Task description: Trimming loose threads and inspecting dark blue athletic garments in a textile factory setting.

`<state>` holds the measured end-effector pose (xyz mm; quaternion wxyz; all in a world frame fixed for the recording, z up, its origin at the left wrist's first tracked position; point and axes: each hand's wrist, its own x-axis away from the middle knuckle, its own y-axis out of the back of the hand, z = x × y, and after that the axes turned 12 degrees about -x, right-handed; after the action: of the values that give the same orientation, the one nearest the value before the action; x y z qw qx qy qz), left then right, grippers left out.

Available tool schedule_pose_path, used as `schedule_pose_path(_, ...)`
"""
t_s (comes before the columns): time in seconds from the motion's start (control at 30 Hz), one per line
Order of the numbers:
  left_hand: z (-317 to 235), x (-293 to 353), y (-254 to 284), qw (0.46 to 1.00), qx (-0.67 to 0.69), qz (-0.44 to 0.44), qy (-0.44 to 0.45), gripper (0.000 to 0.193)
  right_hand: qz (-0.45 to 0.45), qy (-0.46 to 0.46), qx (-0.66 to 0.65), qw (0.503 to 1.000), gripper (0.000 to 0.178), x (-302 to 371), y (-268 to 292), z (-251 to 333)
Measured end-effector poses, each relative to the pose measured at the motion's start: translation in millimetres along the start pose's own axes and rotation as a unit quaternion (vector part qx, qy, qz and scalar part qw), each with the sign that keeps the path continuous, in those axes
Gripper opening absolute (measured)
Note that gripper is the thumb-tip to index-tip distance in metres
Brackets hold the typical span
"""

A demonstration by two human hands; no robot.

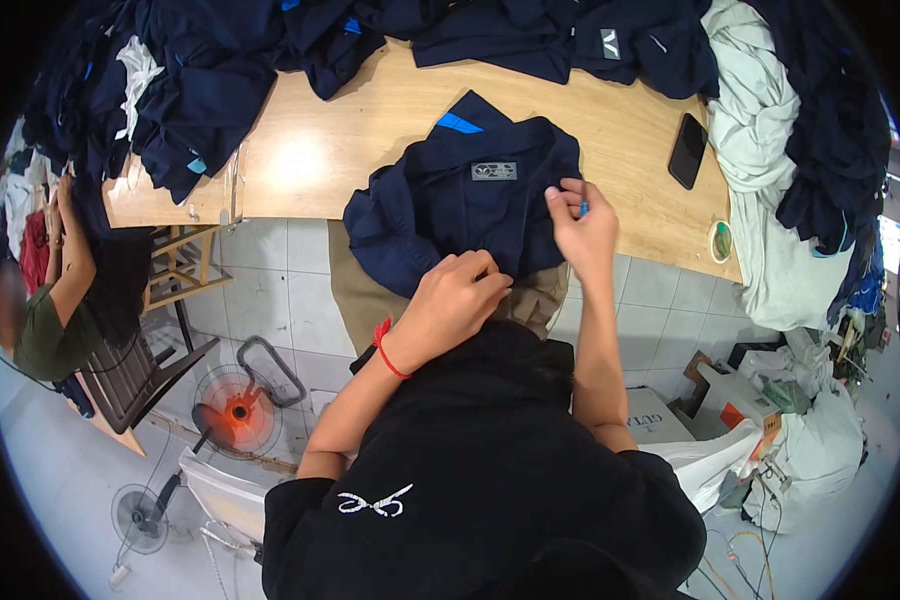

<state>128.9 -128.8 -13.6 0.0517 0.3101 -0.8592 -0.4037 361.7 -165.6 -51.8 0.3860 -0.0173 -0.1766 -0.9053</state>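
A navy blue garment [470,215] lies over the table's near edge and hangs down toward my lap. Its opening faces up, with a grey label [493,171] inside and a bright blue strip [458,123] at its far side. My left hand [458,300], a red string round its wrist, pinches the garment's near edge with bent fingers. At the garment's right edge my right hand [582,225] is closed, thumb and forefinger beside the cloth. A small blue thing shows between its fingers; most of it is hidden, so its kind is unclear.
More navy garments are heaped along the wooden table's [310,150] far side. A black phone [687,152] lies right, near pale cloth [750,90]. Left are a co-worker's arm [75,255], a brown chair [135,370] and an orange-centred fan [238,410]. Bags [810,450] stand lower right.
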Motion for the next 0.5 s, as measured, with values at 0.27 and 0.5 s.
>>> schedule_pose_path(0.27, 24, -21, 25, 0.995, -0.066, -0.073, 0.032, 0.013, 0.008, 0.132, 0.147, 0.98, 0.056, 14, -21, 30)
schedule_pose_path(0.5, 85, -9, 37, 0.921, -0.23, -0.197, 0.244, 0.052, 0.028, 0.171, 0.25, 0.953, 0.046, 15, -26, 21)
